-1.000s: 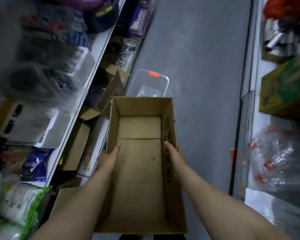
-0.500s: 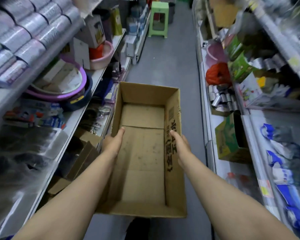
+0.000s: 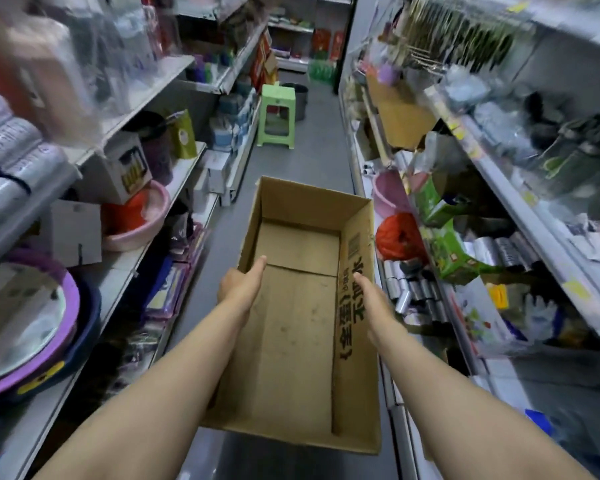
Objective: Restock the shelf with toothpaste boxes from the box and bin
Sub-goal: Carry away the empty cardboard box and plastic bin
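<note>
Looking down a narrow shop aisle, the head view shows a grey floor [image 3: 312, 161] running between stocked shelving on the left [image 3: 174, 174] and on the right [image 3: 499, 188], with open floor ahead up to a green plastic stool [image 3: 276, 116] and a dark bucket [image 3: 298, 100] just behind it. A cardboard box [image 3: 302, 327], open at the top and with its inside bare, is held over the middle of the aisle, its right wall close to the right shelf edge. The left hand [image 3: 239, 289] grips the left wall, thumb inside and fingers curled outside; the right hand [image 3: 368, 299] grips the right wall, thumb along its inner face. Dark printed characters run along the inner right wall, too unclear to read. Pink basins [image 3: 142, 220] sit on the left shelf.
</note>
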The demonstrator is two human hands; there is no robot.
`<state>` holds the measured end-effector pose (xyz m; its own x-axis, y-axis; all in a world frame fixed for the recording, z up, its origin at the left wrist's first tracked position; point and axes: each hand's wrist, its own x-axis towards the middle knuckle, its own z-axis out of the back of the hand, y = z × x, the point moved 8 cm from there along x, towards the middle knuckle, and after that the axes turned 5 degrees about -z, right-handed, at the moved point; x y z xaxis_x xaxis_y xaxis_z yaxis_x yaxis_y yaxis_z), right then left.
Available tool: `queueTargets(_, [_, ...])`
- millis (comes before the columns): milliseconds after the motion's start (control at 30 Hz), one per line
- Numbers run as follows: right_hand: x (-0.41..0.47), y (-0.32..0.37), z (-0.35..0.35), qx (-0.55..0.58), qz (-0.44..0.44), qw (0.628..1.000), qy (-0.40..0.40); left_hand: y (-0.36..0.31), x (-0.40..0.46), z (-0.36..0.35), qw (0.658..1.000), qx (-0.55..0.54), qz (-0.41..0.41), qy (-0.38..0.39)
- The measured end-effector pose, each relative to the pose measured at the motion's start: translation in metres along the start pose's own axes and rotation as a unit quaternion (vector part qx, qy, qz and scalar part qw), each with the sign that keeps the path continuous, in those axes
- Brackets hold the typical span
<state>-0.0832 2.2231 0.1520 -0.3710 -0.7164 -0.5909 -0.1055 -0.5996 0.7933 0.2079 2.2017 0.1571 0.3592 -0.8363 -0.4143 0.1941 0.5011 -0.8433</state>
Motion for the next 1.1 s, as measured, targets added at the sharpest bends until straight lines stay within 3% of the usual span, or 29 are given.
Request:
queueTargets(233, [0.159, 0.121, -0.032, 0.021, 0.027, 0.999, -0.005, -0.108, 0.150, -0.083, 1.000, 0.009, -0.010, 0.020])
queueTargets(533, [0.405, 0.279, -0.106, -0.012, 0.012, 0.999, 0.030, -0.251, 0.340, -0.162, 0.999, 0.016, 0.015, -0.023])
queueTargets(833, [0.558, 0.450, -0.241, -0.042, 0.028, 0.995, 0.085, -0.363, 0.562, -0.181, 0.998, -0.021, 0.027, -0.060])
queueTargets(1100, [0.721, 0.591, -0.361, -0.025, 0.002, 0.997, 0.077, -0.485, 0.793, -0.202, 0.999, -0.010, 0.024, -0.030])
